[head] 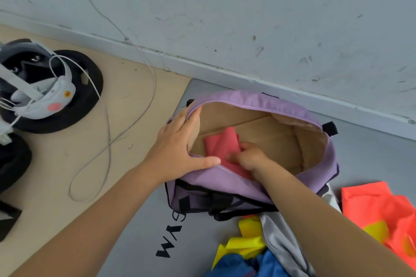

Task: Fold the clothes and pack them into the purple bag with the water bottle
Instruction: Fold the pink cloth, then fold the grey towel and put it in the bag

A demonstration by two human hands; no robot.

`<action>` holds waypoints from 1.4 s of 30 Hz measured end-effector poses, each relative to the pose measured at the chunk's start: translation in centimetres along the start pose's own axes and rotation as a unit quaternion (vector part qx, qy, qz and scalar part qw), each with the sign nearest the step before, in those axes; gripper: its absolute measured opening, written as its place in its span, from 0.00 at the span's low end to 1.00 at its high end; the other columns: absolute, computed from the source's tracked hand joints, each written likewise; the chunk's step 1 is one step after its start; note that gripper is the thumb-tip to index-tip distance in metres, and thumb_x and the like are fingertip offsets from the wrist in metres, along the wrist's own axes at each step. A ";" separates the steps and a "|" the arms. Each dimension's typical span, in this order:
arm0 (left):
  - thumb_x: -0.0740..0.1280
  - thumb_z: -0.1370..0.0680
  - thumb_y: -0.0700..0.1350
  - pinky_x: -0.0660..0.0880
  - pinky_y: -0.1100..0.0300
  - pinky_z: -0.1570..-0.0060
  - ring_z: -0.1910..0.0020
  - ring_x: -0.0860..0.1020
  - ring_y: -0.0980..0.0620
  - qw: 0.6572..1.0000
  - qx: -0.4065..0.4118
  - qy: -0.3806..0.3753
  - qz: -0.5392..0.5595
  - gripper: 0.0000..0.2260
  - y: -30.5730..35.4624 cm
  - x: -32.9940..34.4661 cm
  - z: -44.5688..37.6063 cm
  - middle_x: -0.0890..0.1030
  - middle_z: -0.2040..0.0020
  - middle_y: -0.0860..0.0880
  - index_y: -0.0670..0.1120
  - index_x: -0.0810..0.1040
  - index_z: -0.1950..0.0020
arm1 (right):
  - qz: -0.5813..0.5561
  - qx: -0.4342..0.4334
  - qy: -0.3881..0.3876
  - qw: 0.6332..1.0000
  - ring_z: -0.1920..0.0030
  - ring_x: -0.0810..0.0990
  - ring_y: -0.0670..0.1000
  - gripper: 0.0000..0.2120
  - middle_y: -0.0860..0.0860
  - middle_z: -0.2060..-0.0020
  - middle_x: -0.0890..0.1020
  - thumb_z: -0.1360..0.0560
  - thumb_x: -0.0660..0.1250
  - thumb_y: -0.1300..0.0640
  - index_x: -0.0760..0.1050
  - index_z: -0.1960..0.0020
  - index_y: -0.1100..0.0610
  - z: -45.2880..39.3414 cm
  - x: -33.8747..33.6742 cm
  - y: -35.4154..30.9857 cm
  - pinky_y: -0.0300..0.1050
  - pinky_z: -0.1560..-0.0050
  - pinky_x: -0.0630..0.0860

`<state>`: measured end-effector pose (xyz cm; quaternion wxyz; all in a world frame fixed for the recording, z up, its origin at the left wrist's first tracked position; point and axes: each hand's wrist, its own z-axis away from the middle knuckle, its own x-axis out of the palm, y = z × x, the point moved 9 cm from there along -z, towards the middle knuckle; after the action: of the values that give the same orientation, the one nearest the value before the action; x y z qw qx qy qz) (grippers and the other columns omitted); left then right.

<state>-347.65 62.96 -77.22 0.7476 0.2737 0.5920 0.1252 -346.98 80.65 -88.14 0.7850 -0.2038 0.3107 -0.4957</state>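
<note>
Two hands at work over the soft purple fabric bag (236, 183), which lies unzipped on a grey floor mat (144, 227) near the scuffed white wall (247, 18). Left hand (177, 148), at the opening's 9 o'clock edge, lies flat with straight fingers spread along the rim and thumb on the near lip, apparently pressing the mouth wide so the other hand can get in. Right hand (252, 157), entering from 6 o'clock, is curled round the near end of a folded pink-red cloth (221, 144), pinching it against the tan lining; my guess is it is being seated flat on the bottom. Bag contents: that one cloth only, as far as shows; the right half of the interior is bare lining. No water bottle visible anywhere. Waiting outside: crumpled yellow, blue and grey garments (258, 249) at 5 o'clock, an orange garment (373, 207) at 4 o'clock. Most folding seems undone.
</note>
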 end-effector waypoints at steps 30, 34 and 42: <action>0.37 0.29 0.76 0.61 0.51 0.32 0.39 0.75 0.45 0.958 0.026 -0.077 -0.275 0.41 3.9 0.8 2.0 0.80 0.37 0.48 0.53 0.67 0.29 | 0.512 -0.183 0.148 0.826 0.36 0.75 0.57 0.31 0.49 0.29 0.70 0.25 0.58 0.35 0.61 0.25 0.45 10.4 -15.0 -4.9 0.51 0.40 0.72; 0.37 0.26 0.74 0.64 0.51 0.50 0.67 0.71 0.45 0.945 0.042 0.071 -0.316 0.38 4.4 -4.2 0.6 0.83 0.63 0.46 0.52 0.72 0.36 | 0.469 -0.217 0.233 0.824 0.40 0.77 0.62 0.34 0.53 0.34 0.73 0.28 0.53 0.31 0.59 0.25 0.42 12.0 -16.8 -7.2 0.54 0.45 0.73; 0.46 0.24 0.71 0.64 0.47 0.45 0.53 0.81 0.43 0.936 0.045 0.121 -0.328 0.36 7.5 -5.0 -1.5 0.84 0.48 0.41 0.46 0.64 0.28 | 0.475 -0.242 0.299 0.792 0.42 0.76 0.65 0.29 0.60 0.36 0.74 0.24 0.56 0.37 0.63 0.26 0.48 13.5 -19.0 -8.3 0.55 0.44 0.72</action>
<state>-349.41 66.89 -69.16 0.6565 0.0801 0.7402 -0.1214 -349.07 94.44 -67.78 0.7146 -0.0559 0.6973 -0.0052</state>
